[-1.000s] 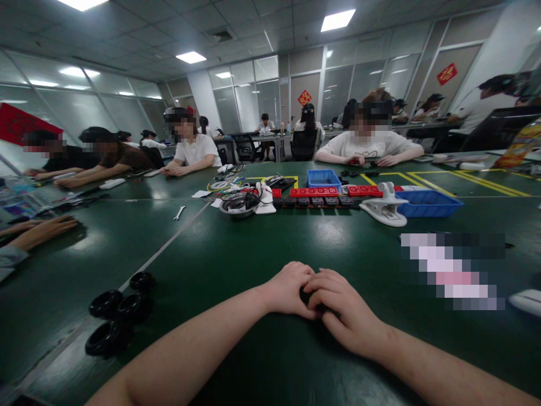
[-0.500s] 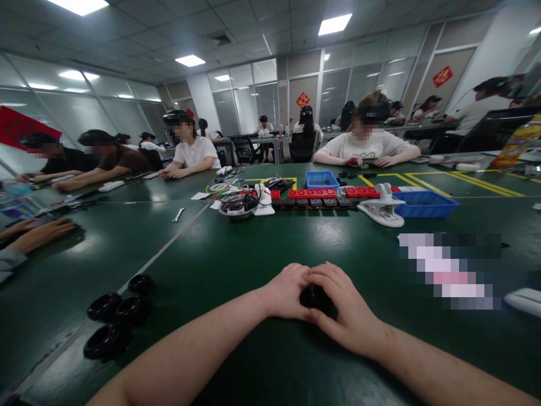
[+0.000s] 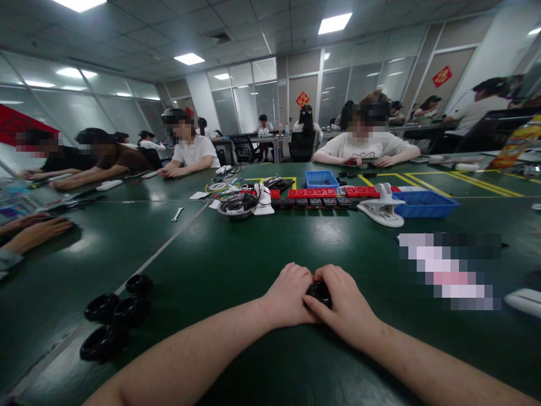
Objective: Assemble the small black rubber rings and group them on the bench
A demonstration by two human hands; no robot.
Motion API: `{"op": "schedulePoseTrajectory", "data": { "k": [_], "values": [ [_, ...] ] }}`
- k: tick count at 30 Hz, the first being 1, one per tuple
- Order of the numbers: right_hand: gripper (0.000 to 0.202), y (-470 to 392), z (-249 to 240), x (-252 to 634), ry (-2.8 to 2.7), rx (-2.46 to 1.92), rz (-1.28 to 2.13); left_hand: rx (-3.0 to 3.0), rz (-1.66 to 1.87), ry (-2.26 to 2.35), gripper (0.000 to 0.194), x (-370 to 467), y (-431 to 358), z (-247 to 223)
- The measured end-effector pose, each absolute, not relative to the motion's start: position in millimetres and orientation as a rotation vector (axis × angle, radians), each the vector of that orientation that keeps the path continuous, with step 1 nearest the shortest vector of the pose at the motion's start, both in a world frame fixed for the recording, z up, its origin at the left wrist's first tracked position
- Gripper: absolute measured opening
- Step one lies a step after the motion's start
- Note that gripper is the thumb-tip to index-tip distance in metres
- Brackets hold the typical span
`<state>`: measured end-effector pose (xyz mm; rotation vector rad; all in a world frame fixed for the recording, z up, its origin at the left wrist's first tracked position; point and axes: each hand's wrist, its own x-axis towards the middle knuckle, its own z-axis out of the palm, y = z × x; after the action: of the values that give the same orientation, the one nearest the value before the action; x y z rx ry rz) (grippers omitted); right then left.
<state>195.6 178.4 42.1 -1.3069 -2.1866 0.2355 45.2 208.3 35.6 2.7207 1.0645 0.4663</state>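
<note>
A glossy black ring-shaped part (image 3: 320, 292) sits between my two hands just above the green tabletop, its round opening facing up. My left hand (image 3: 291, 293) is closed against its left side, fingers bent and partly hidden behind it. Over its right side curls my right hand (image 3: 342, 293), with the thumb across the near edge and the fingers at the far edge. To the left, several similar black rings stand in a loose group, the nearest ring (image 3: 99, 342) close to my left forearm. Whether the held part touches the table I cannot tell.
Beyond my hands lie a metal bowl (image 3: 237, 206) with cables, red and black power strips (image 3: 311, 193), a white clamp (image 3: 382, 208) and blue bins (image 3: 426, 204). A wrench (image 3: 177, 214) rests farther left. At the left edge are a co-worker's hands (image 3: 42, 232).
My right hand has turned and its thumb has moved across the near side of the black ring, so the ring shows more. My left hand has shifted slightly.
</note>
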Motion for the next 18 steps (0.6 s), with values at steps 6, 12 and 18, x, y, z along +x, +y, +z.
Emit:
{"op": "schedulePoseTrajectory", "data": {
  "k": [6, 12, 18],
  "values": [
    [0.017, 177.5, 45.3, 194.5, -2.197, -1.268, 0.231, 2.697, 0.405, 1.014, 0.042, 42.5, 214.2, 35.4],
    [0.020, 174.8, 47.6, 195.5, -2.202, -1.130, 0.264, 2.644, 0.389, 0.901, 0.042, 38.7, 219.1, 41.1],
    [0.027, 169.9, 52.0, 198.0, -2.273, -0.750, 0.313, 2.634, 0.359, 0.844, 0.028, 36.2, 223.2, 40.5]
  ]
}}
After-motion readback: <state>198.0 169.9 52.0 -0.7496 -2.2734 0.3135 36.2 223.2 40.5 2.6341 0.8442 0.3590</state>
